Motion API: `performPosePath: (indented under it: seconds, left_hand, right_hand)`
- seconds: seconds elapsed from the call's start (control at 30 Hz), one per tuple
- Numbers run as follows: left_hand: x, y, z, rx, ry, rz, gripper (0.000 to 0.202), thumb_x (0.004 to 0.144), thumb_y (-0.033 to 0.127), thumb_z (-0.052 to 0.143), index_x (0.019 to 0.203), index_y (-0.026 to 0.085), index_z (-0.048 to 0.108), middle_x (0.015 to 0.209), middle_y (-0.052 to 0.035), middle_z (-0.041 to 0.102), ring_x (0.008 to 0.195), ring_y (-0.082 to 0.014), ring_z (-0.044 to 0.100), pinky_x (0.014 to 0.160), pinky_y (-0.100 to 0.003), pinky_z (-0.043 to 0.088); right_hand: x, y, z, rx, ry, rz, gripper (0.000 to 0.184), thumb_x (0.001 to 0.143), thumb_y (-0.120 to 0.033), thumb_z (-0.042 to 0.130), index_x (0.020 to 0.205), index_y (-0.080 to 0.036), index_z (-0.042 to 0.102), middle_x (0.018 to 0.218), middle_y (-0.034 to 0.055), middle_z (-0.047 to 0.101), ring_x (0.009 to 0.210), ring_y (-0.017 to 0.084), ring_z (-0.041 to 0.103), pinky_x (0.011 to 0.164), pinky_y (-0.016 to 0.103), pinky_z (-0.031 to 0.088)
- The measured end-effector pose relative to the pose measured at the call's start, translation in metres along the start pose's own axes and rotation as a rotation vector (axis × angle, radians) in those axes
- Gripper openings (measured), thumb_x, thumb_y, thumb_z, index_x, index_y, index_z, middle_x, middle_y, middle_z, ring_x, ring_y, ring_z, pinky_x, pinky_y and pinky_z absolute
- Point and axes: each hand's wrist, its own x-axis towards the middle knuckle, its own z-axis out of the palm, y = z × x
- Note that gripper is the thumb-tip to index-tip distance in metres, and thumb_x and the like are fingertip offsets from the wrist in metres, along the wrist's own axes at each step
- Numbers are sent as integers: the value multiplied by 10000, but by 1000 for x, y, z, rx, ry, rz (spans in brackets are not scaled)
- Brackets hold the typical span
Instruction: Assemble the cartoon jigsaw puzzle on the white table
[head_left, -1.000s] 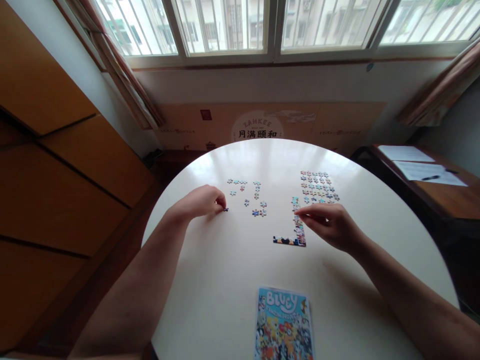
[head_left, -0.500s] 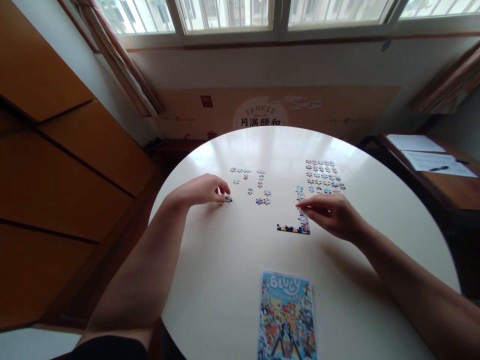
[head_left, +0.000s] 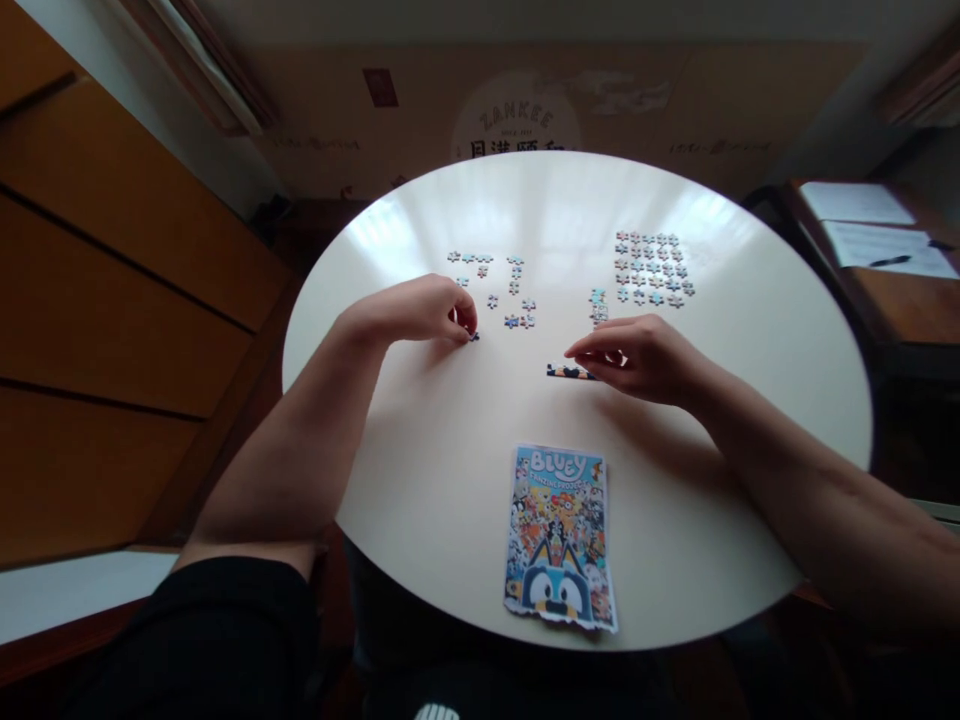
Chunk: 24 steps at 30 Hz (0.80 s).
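My left hand (head_left: 439,308) pinches a small dark jigsaw piece (head_left: 474,337) between thumb and fingertips, at or just above the tabletop. My right hand (head_left: 645,358) hovers over the corner of a joined strip of jigsaw, fingers stretched forward and thumb a little apart, with no piece visible in it. The strip's bottom row (head_left: 571,371) shows black and orange left of those fingers, and its upright column (head_left: 598,305) rises behind the hand. The corner between them is hidden. Several loose pieces (head_left: 519,321) lie scattered between my hands.
Loose pieces in rows (head_left: 652,268) lie at the far right of the round white table (head_left: 427,500). A Bluey picture sheet (head_left: 559,535) with a torn lower edge lies near the front. Papers and a pen (head_left: 891,260) are on a side desk at right.
The view has tilted down, bringing the whole picture sheet into sight. My left hand has moved right, toward the strip, with the piece. My right hand has shifted toward the bottom row.
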Motion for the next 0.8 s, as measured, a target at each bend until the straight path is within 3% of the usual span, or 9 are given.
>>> performPosePath:
  seconds: [0.17,0.33,0.47,0.8]
  left_hand:
    - [-2,35,31,-45,-139,86,142,636,124,771,713,243,780,714,-3,710,717,-192,654,668,-261,442]
    - [-9,59,44,4,-209,269,153,667,143,747,763,251,796,737,2,723,667,-171,630,624,-272,420]
    - [-13,68,48,47,-199,314,116,715,162,731,787,235,785,756,-9,723,672,-165,623,613,-272,410]
    - [-15,78,53,134,-182,283,110,796,249,710,878,211,774,871,-18,742,792,-159,638,691,-281,429]
  right_hand:
    - [-1,-6,2,-78,-92,-45,204,940,-292,615,932,-248,815,770,29,711,640,131,597,595,276,423]
    - [0,-4,3,-106,-88,-66,190,945,-292,628,937,-257,814,801,38,705,693,147,600,617,286,415]
    - [0,-1,2,-106,-79,-81,175,941,-254,634,916,-251,808,786,37,698,716,154,598,632,286,414]
    - [2,4,9,-97,-87,-112,164,939,-236,648,964,-266,808,860,44,688,753,155,575,665,293,413]
